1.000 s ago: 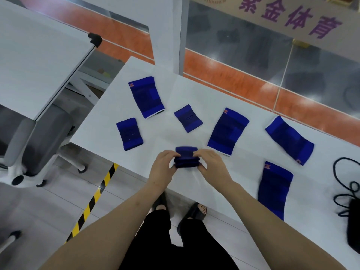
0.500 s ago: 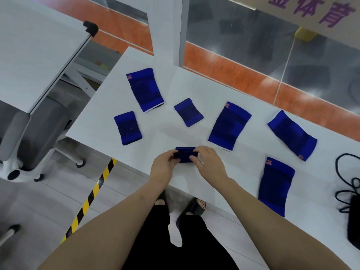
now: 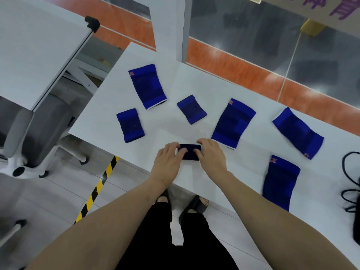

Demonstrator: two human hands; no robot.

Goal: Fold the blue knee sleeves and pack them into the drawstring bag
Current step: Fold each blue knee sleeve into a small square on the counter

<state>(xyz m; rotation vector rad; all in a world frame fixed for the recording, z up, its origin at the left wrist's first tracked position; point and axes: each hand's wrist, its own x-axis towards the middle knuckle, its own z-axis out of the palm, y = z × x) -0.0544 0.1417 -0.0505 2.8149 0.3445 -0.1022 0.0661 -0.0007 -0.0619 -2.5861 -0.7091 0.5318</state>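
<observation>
The folded sleeve (image 3: pixel 190 152) lies on the white table (image 3: pixel 194 86) near its front edge. The left hand (image 3: pixel 168 162) and right hand (image 3: pixel 211 154) pinch its two ends, thumbs on top. To finish well, the person should press the fold flat, align edges, then release both ends together.

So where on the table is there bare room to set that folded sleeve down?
Bare tabletop lies between the left small folded sleeve and the middle folded sleeve, just beyond both hands. Another free patch sits between the long centre sleeve and the near-right sleeve. The far right is crowded by the black cord.
</observation>
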